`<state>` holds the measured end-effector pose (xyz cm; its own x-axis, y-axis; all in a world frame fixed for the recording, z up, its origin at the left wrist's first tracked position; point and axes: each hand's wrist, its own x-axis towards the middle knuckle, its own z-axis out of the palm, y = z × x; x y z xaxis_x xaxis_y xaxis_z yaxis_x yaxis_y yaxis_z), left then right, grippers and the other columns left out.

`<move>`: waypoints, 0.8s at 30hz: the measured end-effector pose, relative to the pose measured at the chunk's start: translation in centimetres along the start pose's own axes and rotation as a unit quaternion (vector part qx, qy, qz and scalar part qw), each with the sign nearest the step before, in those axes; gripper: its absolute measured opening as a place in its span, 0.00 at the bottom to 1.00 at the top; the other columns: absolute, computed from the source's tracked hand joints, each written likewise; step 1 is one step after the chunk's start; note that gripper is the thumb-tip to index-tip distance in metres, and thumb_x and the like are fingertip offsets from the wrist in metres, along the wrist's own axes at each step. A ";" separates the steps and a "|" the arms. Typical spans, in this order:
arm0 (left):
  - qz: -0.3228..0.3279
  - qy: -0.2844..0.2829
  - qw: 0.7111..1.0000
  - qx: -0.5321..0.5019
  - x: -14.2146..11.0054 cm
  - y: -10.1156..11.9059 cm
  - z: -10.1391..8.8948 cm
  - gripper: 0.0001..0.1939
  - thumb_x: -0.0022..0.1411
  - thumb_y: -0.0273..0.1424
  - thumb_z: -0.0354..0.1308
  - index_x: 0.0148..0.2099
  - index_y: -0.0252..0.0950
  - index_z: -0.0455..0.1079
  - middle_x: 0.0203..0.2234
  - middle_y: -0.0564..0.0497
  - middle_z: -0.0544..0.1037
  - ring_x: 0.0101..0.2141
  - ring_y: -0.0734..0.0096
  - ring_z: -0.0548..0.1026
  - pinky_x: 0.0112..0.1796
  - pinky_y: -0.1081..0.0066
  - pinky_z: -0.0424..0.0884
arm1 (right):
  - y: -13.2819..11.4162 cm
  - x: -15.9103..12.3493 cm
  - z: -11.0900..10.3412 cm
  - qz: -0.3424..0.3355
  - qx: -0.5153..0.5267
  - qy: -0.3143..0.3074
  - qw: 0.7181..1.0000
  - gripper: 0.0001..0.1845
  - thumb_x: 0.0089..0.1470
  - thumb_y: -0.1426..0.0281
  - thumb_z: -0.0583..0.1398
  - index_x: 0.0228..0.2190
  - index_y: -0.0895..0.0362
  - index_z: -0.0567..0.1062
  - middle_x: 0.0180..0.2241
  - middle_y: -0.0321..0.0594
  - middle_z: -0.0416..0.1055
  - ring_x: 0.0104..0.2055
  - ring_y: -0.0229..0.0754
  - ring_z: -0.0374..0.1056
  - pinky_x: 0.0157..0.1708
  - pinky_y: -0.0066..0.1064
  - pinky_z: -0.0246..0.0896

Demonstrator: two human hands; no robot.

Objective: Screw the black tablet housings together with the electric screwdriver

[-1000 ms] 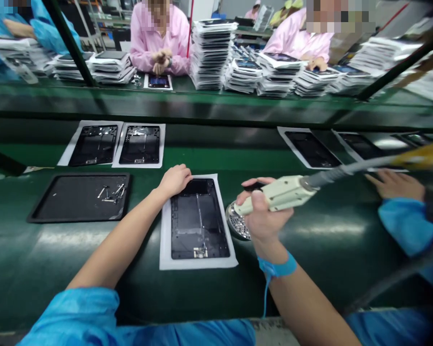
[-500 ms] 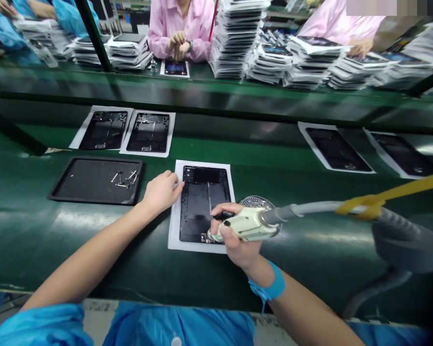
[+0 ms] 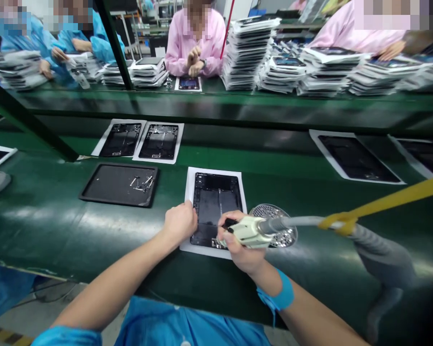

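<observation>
Since the previous frame, the left hand [image 3: 180,221] has slid down along the side of the tablet, nearer its lower end. There is one open tablet [image 3: 207,204] between the two hands, lying on one white sheet [image 3: 202,252] on the green table [image 3: 166,283]. The left fingers are curled together at the tablet's left edge; I cannot tell whether they pinch the sheet. The right hand [image 3: 243,252] has its fingers wrapped around one pale power screwdriver [image 3: 250,231] above the tablet's lower right corner; its tip is too small to make out. One round metal dish [image 3: 269,211] sits just right of the sheet, partly behind the tool. To the left lies one black tray [image 3: 108,185] with several small metal pieces [image 3: 147,182], too bunched to count. Farther back on the left are two more tablets, a left one [image 3: 122,139] and a right one [image 3: 159,142], each on a sheet; two others stand at the right, a nearer one [image 3: 359,156] and a farther one [image 3: 426,154] cut off by the picture's edge.
</observation>
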<state>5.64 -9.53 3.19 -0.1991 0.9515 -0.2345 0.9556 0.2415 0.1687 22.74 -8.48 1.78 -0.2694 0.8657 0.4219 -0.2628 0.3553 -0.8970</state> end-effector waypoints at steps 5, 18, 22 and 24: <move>-0.015 0.065 0.997 -0.045 0.9 -1.2 -0.9 0.09 0.72 0.31 0.48 0.45 0.35 0.69 0.35 0.38 0.82 0.37 0.53 0.83 0.38 0.63 0.73 | -2.5 1.3 -0.9 0.000 0.043 0.042 0.998 0.13 0.57 0.63 0.67 0.44 0.50 0.76 0.37 0.39 0.76 0.22 0.38 0.72 0.20 0.33 0.71; -0.171 0.233 0.953 -0.088 20.5 -14.4 -11.5 0.15 0.72 0.32 0.48 0.48 0.31 0.75 0.46 0.37 0.82 0.49 0.56 0.79 0.50 0.67 0.71 | -2.6 3.5 -3.5 0.006 0.042 0.123 0.991 0.15 0.54 0.60 0.69 0.39 0.56 0.77 0.30 0.42 0.75 0.20 0.41 0.71 0.16 0.36 0.71; -0.215 0.218 0.950 -0.065 22.8 -17.5 -11.4 0.17 0.70 0.34 0.50 0.47 0.30 0.77 0.46 0.32 0.81 0.51 0.47 0.78 0.51 0.60 0.72 | -2.3 3.8 -4.0 0.007 0.026 0.123 0.992 0.15 0.57 0.61 0.67 0.41 0.57 0.77 0.30 0.42 0.75 0.22 0.41 0.72 0.19 0.36 0.73; -0.248 0.215 0.943 -0.052 23.5 -19.3 -11.7 0.19 0.69 0.35 0.51 0.50 0.27 0.76 0.49 0.27 0.79 0.53 0.42 0.77 0.51 0.55 0.72 | -2.2 3.8 -4.2 -0.009 0.029 0.132 0.991 0.14 0.57 0.63 0.68 0.43 0.55 0.77 0.34 0.43 0.76 0.23 0.41 0.73 0.20 0.37 0.74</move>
<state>-20.03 10.39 5.61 -0.7079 0.6996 0.0974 0.6989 0.6739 0.2395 26.14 -4.49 4.82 -0.0138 0.9246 0.3806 -0.3201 0.3566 -0.8777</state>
